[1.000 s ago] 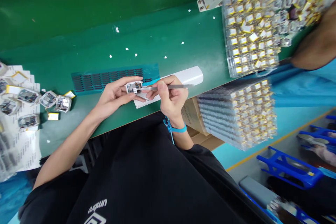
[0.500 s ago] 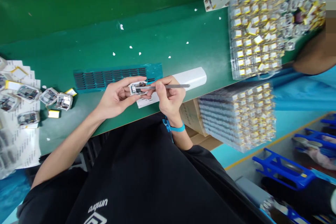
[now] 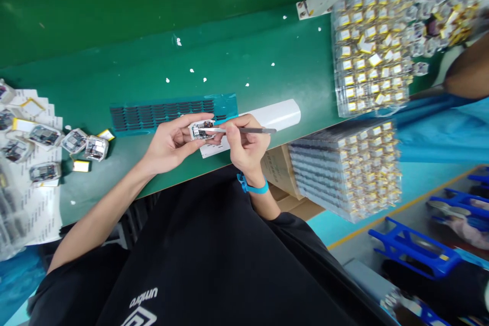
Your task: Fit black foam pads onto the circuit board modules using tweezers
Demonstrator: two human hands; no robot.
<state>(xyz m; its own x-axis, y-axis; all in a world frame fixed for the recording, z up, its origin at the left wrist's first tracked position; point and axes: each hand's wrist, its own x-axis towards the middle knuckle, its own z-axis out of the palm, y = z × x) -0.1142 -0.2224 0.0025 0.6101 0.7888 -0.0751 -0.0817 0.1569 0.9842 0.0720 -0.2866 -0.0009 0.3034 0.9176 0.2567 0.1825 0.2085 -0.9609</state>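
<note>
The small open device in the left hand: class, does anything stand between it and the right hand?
Nothing visible blocks the way. Only the slim metal tool, held in the right hand, reaches across to the device; whether its tip touches is too small to tell.

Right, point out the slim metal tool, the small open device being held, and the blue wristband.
Slim metal tool (image 3: 256,131): head view, on its grey shaft.
Small open device (image 3: 202,125): head view, on its exposed insides.
Blue wristband (image 3: 257,189): head view, on its strap.
</note>
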